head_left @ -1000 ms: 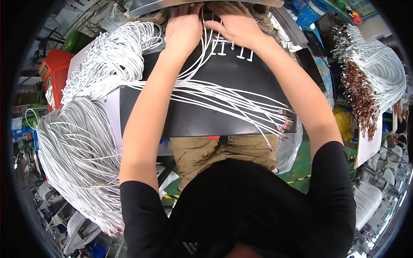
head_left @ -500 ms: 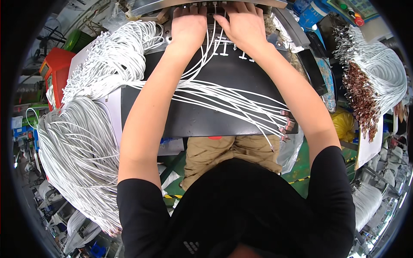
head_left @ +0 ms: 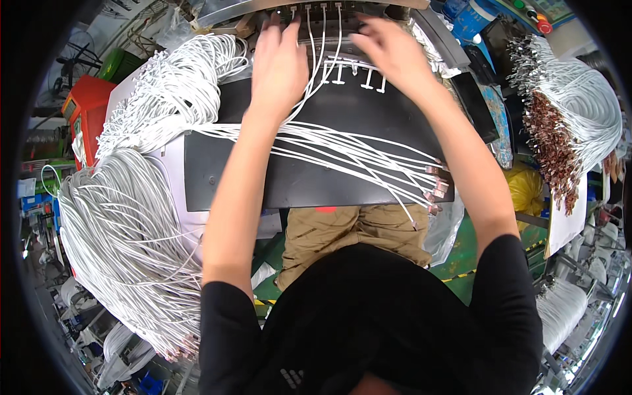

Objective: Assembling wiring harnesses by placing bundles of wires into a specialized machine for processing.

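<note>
My left hand [head_left: 280,62] reaches forward to the grey device [head_left: 329,10] at the table's far edge, its fingers lying over thin white cables [head_left: 316,72]; what the fingertips hold is hidden. My right hand [head_left: 388,52] hovers to the right of it, blurred, fingers spread and holding nothing. Several white cables run up between the hands and are plugged into the device's row of ports. More white cables [head_left: 355,155] fan across the black board [head_left: 263,184], with their plug ends [head_left: 434,187] at its right front corner.
Big bundles of white cables hang at the left [head_left: 118,230] and lie at the back left [head_left: 171,92]. Another bundle with brown-tipped ends [head_left: 559,131] is on the right. A red box [head_left: 82,112] stands at the far left.
Both hands have moved forward to the device and apart from each other. The plugged-in cables between them are now uncovered.
</note>
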The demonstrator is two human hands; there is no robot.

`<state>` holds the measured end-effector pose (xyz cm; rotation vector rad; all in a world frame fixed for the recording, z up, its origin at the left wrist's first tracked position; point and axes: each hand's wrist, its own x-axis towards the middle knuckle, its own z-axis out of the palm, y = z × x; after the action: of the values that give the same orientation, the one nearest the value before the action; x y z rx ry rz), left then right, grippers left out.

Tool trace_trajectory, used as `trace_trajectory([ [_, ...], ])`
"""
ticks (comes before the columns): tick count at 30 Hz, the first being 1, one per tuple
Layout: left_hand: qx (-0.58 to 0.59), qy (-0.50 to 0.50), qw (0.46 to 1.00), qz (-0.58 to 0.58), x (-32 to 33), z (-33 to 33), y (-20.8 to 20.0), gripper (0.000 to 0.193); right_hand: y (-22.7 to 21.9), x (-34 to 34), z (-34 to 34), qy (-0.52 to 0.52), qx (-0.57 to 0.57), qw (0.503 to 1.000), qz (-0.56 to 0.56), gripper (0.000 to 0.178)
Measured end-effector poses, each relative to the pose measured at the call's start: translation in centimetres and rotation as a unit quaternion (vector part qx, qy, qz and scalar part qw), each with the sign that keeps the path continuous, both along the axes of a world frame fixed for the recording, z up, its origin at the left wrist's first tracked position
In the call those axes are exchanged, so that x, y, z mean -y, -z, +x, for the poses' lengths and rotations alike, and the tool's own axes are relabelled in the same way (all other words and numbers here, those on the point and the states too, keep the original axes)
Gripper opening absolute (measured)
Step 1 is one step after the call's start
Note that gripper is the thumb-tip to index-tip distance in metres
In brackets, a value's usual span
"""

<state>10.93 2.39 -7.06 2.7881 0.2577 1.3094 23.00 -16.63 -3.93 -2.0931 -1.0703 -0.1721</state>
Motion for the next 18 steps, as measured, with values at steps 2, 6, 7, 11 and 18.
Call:
trace_trajectory([
  [2,-0.111,0.119,0.929,-0.332,3.8,-9.4,-4.8,0.031,-1.6,6.5,-1.9,0.019,-0.028,0.998,0.057,0.033],
  [6,-0.288,0.338,0.394,-0.805,9.2,-22.8,-0.4,0.033,4.0,25.9,-5.2,0.352,-0.018,0.885,0.303,0.023],
  [7,-0.232,0.268,0.408,-0.841,10.2,-25.9,2.2,0.031,6.2,29.1,-7.8,0.356,-0.033,0.903,0.237,0.028],
  [11,0.027,0.098,0.429,-0.898,10.9,-28.6,7.8,0.027,15.6,32.5,-20.9,0.192,-0.23,0.953,-0.052,0.011],
  [18,0.173,-0.076,0.532,-0.825,8.4,-27.5,9.6,0.027,16.2,25.3,-22.3,0.078,-0.3,0.923,-0.228,0.024],
])
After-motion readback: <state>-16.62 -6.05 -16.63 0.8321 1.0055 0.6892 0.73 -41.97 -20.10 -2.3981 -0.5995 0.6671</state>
